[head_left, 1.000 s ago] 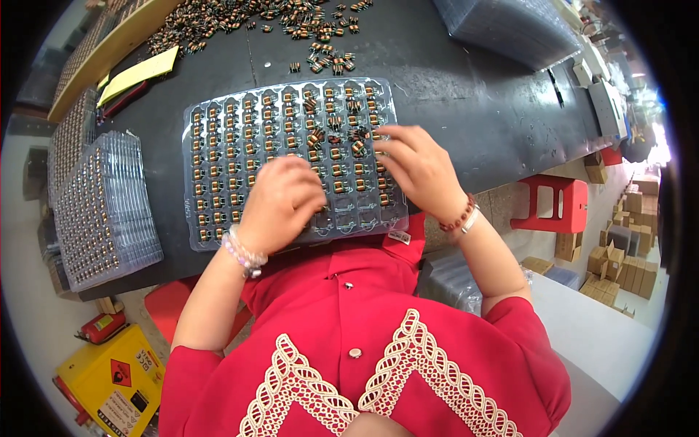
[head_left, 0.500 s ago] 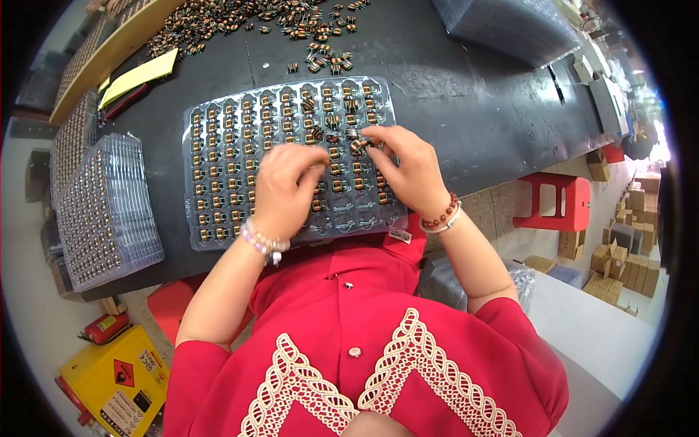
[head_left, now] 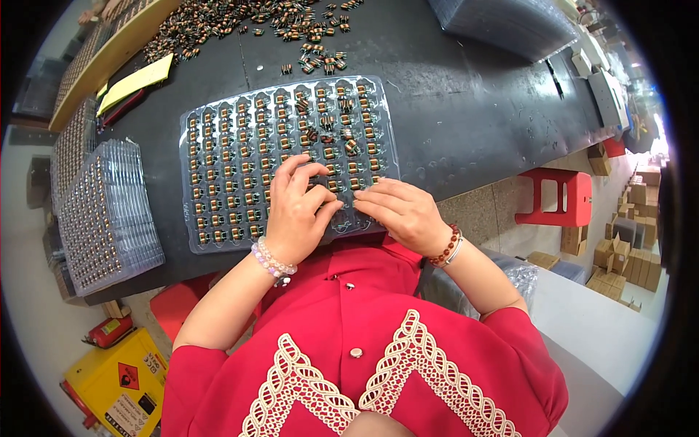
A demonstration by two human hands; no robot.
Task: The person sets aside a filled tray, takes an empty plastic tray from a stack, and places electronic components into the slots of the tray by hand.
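A clear plastic tray [head_left: 389, 130] lies on the dark table, its pockets filled with rows of small copper-wound coils [head_left: 212, 168]. A few loose coils [head_left: 327, 124] lie on top of the filled rows at the tray's upper right. Over the near right part of the tray, my left hand [head_left: 297, 211] has its thumb and index finger bent together low over the pockets. Just beside it, my right hand [head_left: 405, 211] has its fingers pressed together, tips down at the same spot. Whatever small piece either hand pinches is hidden by the fingers.
A big heap of loose coils [head_left: 211, 25] spreads across the far table, with a smaller cluster [head_left: 320, 58] nearer the tray. Stacked filled trays [head_left: 98, 218] stand at the left, below a yellow paper pad [head_left: 138, 80]. A plastic-wrapped stack [head_left: 502, 25] sits far right.
Both hands have come nearer to me over the tray. My right hand has left the loose coils at the upper right and now meets my left hand at the near pockets.
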